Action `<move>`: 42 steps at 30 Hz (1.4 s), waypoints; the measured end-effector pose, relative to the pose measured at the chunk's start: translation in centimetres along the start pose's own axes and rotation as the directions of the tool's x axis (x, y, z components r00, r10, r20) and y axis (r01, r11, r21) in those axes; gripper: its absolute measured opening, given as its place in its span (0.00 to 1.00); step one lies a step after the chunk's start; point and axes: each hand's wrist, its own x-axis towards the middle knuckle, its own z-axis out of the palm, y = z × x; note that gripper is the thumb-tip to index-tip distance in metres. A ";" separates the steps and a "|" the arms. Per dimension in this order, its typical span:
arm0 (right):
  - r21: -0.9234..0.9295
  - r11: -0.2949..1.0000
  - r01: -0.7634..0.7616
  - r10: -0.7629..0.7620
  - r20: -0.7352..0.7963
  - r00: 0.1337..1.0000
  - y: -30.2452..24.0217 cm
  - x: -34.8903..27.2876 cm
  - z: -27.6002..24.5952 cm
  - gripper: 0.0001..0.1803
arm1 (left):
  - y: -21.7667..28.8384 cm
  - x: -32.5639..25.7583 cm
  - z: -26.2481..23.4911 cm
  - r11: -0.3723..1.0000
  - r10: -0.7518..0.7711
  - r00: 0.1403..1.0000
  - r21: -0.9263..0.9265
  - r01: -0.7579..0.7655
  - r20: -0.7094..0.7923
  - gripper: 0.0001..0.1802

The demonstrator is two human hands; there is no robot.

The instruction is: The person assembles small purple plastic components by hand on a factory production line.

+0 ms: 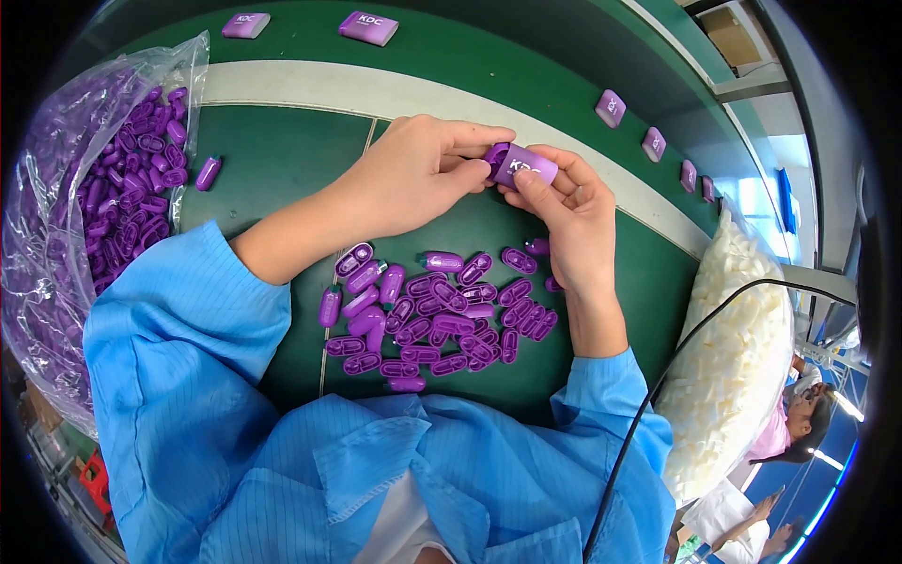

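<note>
My right hand [573,209] grips a flat purple case [528,167] with pale lettering, its thumb across the front. At the case's left end, my left hand [413,177] pinches a small dark purple plastic part [496,156] between thumb and fingers. The part meets the case's end; how far it sits inside is hidden by the fingers. Below both hands lies a loose pile of purple oval plastic shells [451,299] on the green work surface [282,160]. Some pieces in the pile have a dark green tip.
A clear plastic bag [56,282] full of purple shells stands at left, with a single purple piece [209,173] beside it. Finished-looking purple cases [368,28] sit spaced along the far green belt [489,56]. At right are a bag of cream-coloured pieces [733,348], a black cable [648,399] and other people.
</note>
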 end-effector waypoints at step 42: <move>-0.990 0.034 0.136 -0.706 0.073 0.704 0.1 12.4 -5.3 0.21 | 1.9 6.0 -7.3 0.846 0.021 0.944 0.509 0.159 -0.329 0.17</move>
